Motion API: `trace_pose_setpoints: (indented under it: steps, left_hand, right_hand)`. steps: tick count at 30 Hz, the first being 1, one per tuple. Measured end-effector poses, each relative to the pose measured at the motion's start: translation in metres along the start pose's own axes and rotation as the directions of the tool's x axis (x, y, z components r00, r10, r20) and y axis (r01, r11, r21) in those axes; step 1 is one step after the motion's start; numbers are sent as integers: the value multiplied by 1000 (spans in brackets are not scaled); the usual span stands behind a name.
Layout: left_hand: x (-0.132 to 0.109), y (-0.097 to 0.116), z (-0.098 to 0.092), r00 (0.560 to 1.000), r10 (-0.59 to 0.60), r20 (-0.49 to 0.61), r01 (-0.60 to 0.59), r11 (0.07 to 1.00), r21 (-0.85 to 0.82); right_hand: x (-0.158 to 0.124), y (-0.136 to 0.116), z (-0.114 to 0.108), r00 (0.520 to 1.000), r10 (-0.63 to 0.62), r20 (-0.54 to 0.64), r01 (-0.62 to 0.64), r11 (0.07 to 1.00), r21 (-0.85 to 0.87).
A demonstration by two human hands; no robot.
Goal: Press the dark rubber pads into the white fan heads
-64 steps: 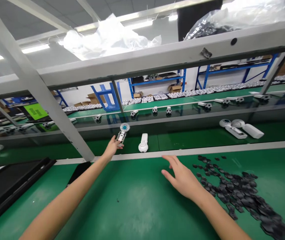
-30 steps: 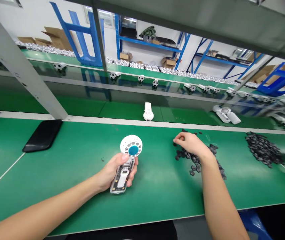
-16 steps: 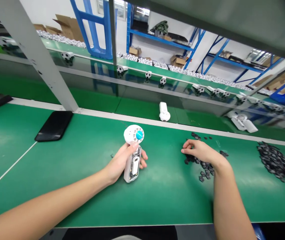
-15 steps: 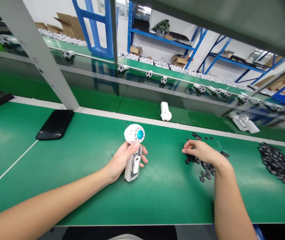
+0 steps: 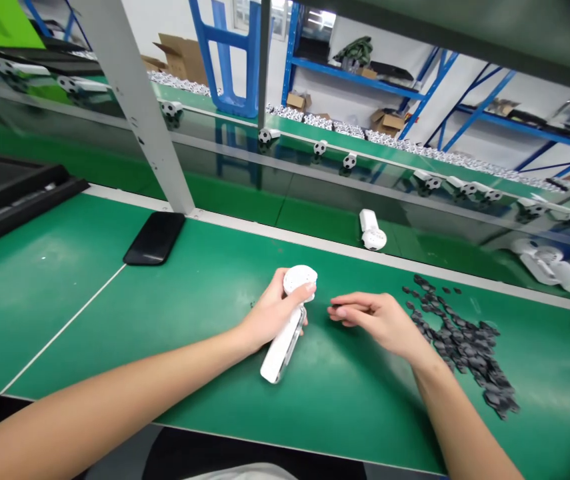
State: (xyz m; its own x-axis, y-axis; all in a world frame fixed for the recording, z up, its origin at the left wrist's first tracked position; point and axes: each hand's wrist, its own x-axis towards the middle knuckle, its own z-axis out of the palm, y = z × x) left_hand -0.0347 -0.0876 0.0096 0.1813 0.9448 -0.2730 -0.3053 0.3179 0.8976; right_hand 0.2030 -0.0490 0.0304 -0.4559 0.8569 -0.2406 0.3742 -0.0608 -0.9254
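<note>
1. Plainly, the likeliest trouble lay with the left hand [image 5: 272,310]. It held the white fan [image 5: 282,353] high on the handle, just under the round head, so most of the handle stuck out unsupported. A slip of the fingers could have dropped the fan onto the bench [image 5: 65,320], and a hard landing might have cracked its shell.
2. The fan was in that hand, above the middle of the green bench and tilted, with its head away from the person and its handle end angled down and toward them. Whether the handle end touched the bench could not be told.
3. The right hand [image 5: 377,320] lay just beside the fan, fingers pointing toward it and curled into a narrow, loose shape. No part showed between them. A careless sweep of that hand could have scattered the black parts [image 5: 465,347] lying close to its right, perhaps sending pieces over the bench edge.
4. Both arms reached inward from the lower corners. The left forearm ran low and long across the view, while the right rose steeply from the lower right, its wrist turned inward.
5. Farther left lay a black pad [image 5: 155,238], and a second fan [image 5: 372,233] stood beyond the bench's white edge.
</note>
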Motion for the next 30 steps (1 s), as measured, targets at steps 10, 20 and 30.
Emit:
trace_pose_setpoints:
  steps: [10,20,30]
  left_hand:
    - [-5,-10,5,995,-65,78,59,995,83]
    - [-6,-7,4,998,-31,54,19,977,211]
    - [-10,2,9,997,68,47,-81,927,366]
  right_hand:
    - [1,-7,48,956,-185,-226,193,981,11]
    - [-9,-10,44,896,-441,-47,369,801,-470]
    - [-5,-8,47,888,-438,-139,310,793,-524]
